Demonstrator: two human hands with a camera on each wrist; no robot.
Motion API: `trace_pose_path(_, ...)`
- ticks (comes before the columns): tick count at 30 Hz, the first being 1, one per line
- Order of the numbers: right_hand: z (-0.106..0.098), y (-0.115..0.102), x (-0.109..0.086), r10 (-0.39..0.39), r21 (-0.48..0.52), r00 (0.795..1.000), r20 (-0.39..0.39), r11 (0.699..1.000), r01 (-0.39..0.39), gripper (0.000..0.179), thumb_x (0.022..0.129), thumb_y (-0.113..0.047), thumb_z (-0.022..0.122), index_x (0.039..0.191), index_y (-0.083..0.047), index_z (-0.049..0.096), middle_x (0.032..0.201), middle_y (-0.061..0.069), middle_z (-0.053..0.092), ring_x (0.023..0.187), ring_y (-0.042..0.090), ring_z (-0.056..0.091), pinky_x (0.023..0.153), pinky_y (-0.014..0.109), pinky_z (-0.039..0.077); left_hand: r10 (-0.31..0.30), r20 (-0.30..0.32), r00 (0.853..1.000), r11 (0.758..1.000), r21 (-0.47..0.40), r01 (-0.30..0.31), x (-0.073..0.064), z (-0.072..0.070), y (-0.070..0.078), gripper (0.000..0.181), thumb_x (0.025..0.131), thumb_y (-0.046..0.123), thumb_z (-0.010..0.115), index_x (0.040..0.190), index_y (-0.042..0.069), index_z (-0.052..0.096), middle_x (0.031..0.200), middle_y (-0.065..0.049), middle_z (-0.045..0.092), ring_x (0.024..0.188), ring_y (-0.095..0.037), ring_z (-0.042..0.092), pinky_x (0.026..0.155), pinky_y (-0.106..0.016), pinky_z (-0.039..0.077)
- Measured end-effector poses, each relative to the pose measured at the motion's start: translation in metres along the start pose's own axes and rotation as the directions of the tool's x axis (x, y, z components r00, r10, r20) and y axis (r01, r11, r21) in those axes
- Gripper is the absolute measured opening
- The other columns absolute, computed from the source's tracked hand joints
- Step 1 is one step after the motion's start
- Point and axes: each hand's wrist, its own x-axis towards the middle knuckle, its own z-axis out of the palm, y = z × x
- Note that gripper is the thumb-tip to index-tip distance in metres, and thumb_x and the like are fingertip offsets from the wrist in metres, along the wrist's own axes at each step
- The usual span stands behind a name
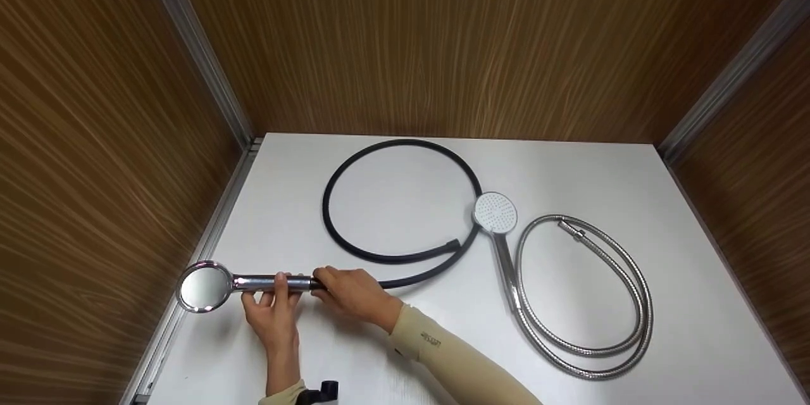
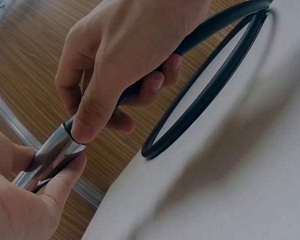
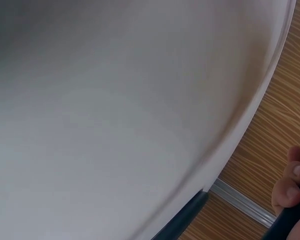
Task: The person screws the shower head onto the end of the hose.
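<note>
My left hand (image 1: 274, 319) grips the chrome handle of a round shower head (image 1: 204, 286), held above the table's left side. At the handle's lower end, my right hand (image 1: 355, 294) holds the end of a black shower hose (image 1: 405, 141). In the left wrist view, the right thumb and fingers (image 2: 92, 112) curl round the hose end, which meets the chrome handle (image 2: 50, 155); how far it sits inside is hidden. The hose loops behind the hands, its other end lying on the table. The right wrist view catches only some fingers (image 3: 292, 182) on the hose.
A second shower head (image 1: 495, 212) with a white face lies at centre right, touching the black hose. Its chrome handle meets a coiled metal hose (image 1: 647, 310). The white table (image 1: 709, 304) is bounded by wood-grain panels (image 1: 417, 44) at the back and sides.
</note>
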Motion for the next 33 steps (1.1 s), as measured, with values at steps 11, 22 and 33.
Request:
trace_pose_path(11,0.001,0.0,0.0,-0.011,-0.027,0.999,0.046,1.0,0.012,0.023,0.113,-0.035,0.049,0.112,-0.013,0.056,0.089,-0.004,0.068,0.068,0.011,0.06,0.058,0.029,0.056,0.007,0.007,1.0,1.0,0.027,-0.007,0.0,-0.002,-0.001,0.041,0.099,-0.003,0.067,0.133,0.003,0.045,0.093,-0.009,0.073,0.088,-0.015,0.076,0.074,-0.029,0.067)
trace_pose_path(22,0.006,0.0,-0.003,-0.018,-0.057,0.999,0.037,0.998,0.02,0.023,0.111,-0.035,0.054,0.112,-0.012,0.06,0.091,-0.004,0.07,0.071,0.01,0.065,0.062,0.026,0.058,-0.056,-0.009,0.998,0.997,0.06,0.057,0.003,-0.007,-0.006,0.043,0.099,-0.002,0.067,0.134,-0.004,0.041,0.088,-0.003,0.075,0.083,-0.011,0.076,0.07,-0.027,0.066)
trace_pose_path(33,0.007,-0.001,-0.001,-0.001,-0.105,0.995,0.099,0.994,0.011,0.018,0.11,-0.031,0.057,0.111,-0.014,0.065,0.093,-0.005,0.071,0.076,0.01,0.069,0.064,0.022,0.059,-0.13,-0.023,0.991,0.978,0.16,0.132,0.01,-0.014,-0.013,0.048,0.1,0.003,0.068,0.135,-0.012,0.038,0.092,-0.007,0.075,0.079,-0.011,0.077,0.07,-0.029,0.066)
